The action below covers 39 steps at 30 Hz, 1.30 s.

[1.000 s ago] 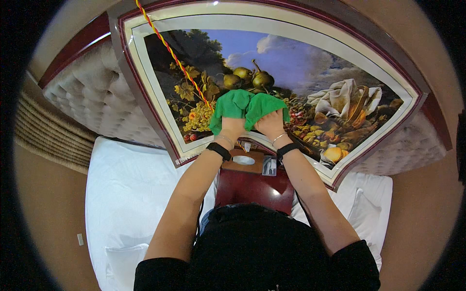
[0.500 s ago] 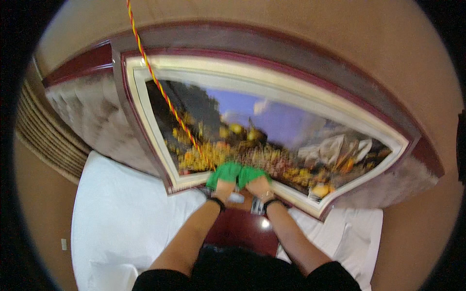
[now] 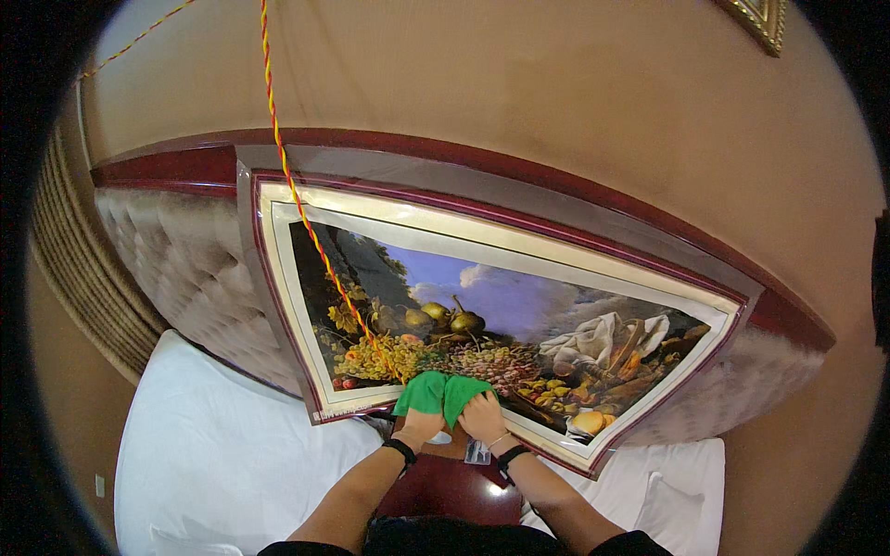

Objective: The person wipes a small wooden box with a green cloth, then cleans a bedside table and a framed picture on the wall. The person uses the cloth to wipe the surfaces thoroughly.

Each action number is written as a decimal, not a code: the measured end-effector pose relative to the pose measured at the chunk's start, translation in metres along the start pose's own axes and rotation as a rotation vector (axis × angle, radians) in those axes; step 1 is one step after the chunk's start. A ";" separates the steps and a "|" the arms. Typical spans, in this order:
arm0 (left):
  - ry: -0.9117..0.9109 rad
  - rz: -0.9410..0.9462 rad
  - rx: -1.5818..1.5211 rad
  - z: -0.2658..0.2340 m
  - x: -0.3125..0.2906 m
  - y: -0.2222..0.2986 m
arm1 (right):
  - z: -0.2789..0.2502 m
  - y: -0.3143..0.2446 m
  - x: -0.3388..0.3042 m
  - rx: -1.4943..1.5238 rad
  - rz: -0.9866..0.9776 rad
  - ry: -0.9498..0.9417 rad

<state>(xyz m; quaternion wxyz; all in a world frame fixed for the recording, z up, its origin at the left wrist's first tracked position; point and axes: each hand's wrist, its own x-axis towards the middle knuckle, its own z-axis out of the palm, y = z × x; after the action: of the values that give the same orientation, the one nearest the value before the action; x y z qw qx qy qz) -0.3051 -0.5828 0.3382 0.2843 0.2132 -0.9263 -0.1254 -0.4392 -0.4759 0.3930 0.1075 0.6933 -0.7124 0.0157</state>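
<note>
Looking over the glossy dark-red cabinet [image 3: 450, 493], we find our left hand [image 3: 424, 424] and right hand [image 3: 483, 420] side by side at the green cloth [image 3: 423, 394], by the lower edge of the fruit picture [image 3: 519, 320]. Our right hand curls onto the cloth; the left one's fingers are covered, so we cannot tell how they close. We judge the cloth light, soft and floppy, best gripped in bunched folds. A red-and-yellow cord [image 3: 279, 144] hangs before the picture, whose sheen suggests a slippery face. Beyond are the tufted headboard [image 3: 176, 243] and brown wall [image 3: 556, 102].
</note>
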 end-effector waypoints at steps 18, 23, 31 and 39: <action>0.681 0.440 0.040 -0.295 0.246 0.101 | -0.338 0.051 0.120 -0.272 0.016 0.945; 0.760 0.432 0.201 -0.315 0.266 0.105 | -0.359 0.059 0.141 -0.303 0.021 1.052; 0.658 0.324 0.154 -0.280 0.258 0.094 | -0.310 0.062 0.138 -0.284 0.122 1.096; 0.583 0.247 0.143 -0.234 0.243 0.074 | -0.262 0.063 0.125 -0.266 0.156 1.052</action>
<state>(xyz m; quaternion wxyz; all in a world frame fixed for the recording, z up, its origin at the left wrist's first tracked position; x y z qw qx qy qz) -0.3749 -0.6573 0.6683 0.5349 0.1455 -0.8312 0.0418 -0.4693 -0.5519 0.6785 0.5347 0.5173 -0.6077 0.2779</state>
